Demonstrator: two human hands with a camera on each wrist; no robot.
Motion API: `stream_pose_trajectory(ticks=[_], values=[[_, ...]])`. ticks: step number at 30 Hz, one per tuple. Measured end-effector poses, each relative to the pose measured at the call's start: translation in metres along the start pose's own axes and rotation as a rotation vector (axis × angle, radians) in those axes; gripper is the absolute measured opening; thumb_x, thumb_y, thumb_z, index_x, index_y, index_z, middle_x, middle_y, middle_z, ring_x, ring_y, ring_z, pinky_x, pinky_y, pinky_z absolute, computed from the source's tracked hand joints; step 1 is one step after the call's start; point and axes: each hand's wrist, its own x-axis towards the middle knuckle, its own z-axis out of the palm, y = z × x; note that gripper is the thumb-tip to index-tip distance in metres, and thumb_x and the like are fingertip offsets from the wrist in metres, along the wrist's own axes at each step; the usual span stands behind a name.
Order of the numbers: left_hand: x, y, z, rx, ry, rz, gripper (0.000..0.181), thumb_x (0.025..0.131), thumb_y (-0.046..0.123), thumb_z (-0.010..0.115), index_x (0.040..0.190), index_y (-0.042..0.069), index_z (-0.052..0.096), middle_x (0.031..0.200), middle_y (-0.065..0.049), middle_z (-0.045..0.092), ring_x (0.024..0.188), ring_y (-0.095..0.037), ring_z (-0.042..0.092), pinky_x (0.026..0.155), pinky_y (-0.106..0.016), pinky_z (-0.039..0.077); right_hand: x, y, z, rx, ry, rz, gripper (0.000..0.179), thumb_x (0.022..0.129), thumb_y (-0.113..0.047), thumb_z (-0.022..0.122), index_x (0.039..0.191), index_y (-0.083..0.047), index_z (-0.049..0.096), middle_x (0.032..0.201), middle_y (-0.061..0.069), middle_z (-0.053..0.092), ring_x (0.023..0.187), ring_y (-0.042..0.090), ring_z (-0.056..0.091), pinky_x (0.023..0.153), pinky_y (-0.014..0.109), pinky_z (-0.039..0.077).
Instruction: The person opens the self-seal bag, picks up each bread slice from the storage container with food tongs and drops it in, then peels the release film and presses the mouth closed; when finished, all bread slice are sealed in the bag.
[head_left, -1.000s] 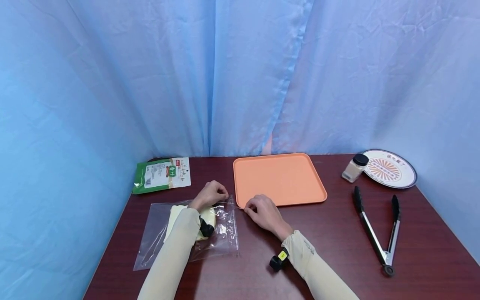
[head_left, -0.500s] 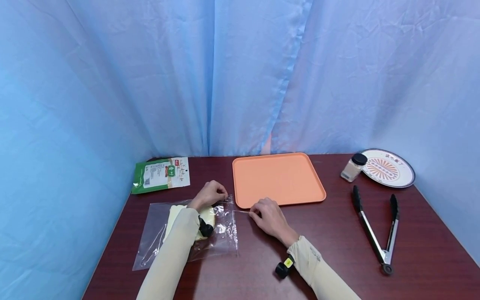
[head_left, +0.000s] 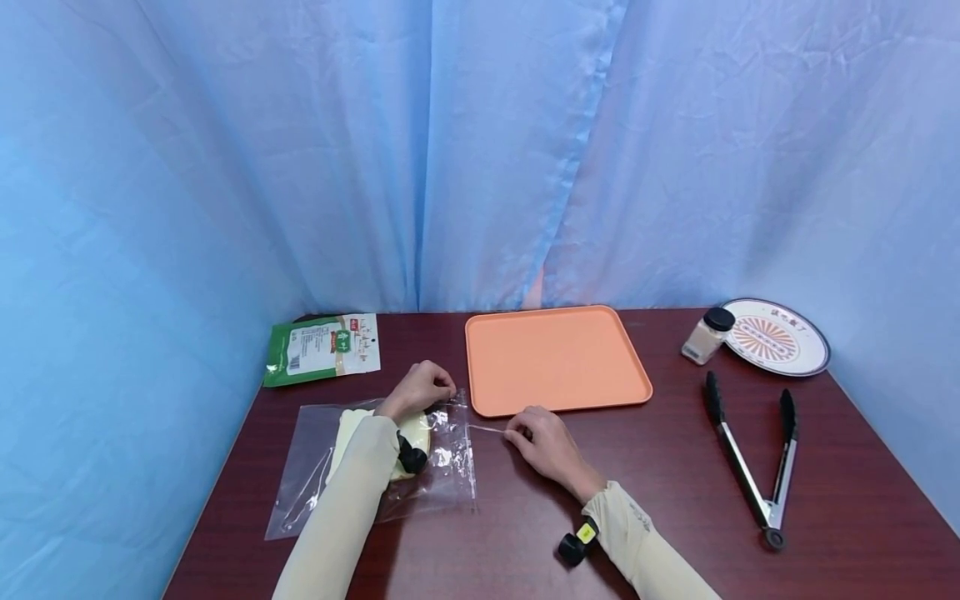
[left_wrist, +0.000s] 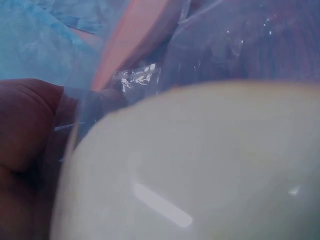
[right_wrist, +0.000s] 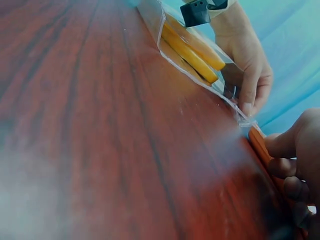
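A clear plastic bag (head_left: pixel 450 492) lies flat on the table with pale slices of bread (head_left: pixel 417 427) inside. In the right wrist view, the brown crusts of the bread (right_wrist: pixel 189 51) show through the bag's mouth. My left hand (head_left: pixel 420 390) reaches over the bread and pinches the bag's far right corner. Just right of the bag, my right hand (head_left: pixel 547 446) pinches a thin clear strip (head_left: pixel 486 428) that stretches back to the bag's edge. Bread fills most of the left wrist view, behind shiny plastic.
Behind my right hand lies an orange tray (head_left: pixel 558 358). A green and white packet (head_left: pixel 322 350) is at the far left. On the right are a black-lidded jar (head_left: pixel 707 335), a patterned plate (head_left: pixel 776 337) and splayed tongs (head_left: pixel 757 483). Blue curtains (head_left: pixel 480 150) hang round the table.
My right hand has moved right and slightly nearer, away from the bag and the tray's corner. The strip between it and the bag shows more. My left hand stays in place.
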Motion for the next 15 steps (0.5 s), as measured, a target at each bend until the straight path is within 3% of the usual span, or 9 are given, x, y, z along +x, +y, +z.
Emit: stream_pose_trajectory(ticks=[8, 15], values=[[0.0, 0.001, 0.0, 0.003, 0.013, -0.001, 0.01, 0.088, 0.008, 0.071, 0.085, 0.006, 0.079, 0.082, -0.004, 0.075, 0.069, -0.007, 0.056, 0.066, -0.02, 0.046, -0.008, 0.008, -0.002, 0.11, 0.037, -0.015, 0.012, 0.081, -0.01, 0.08, 0.079, -0.016, 0.071, 0.074, -0.006, 0.063, 0.069, 0.002, 0.051, 0.064, 0.02, 0.044], [0.0, 0.0, 0.0, 0.013, 0.011, 0.011, 0.009, 0.088, 0.008, 0.071, 0.085, 0.006, 0.079, 0.082, -0.004, 0.075, 0.07, -0.006, 0.056, 0.067, -0.02, 0.046, -0.014, 0.012, -0.008, 0.125, 0.044, 0.001, 0.012, 0.082, -0.01, 0.08, 0.079, -0.017, 0.071, 0.073, -0.007, 0.061, 0.067, 0.0, 0.049, 0.063, 0.018, 0.042]])
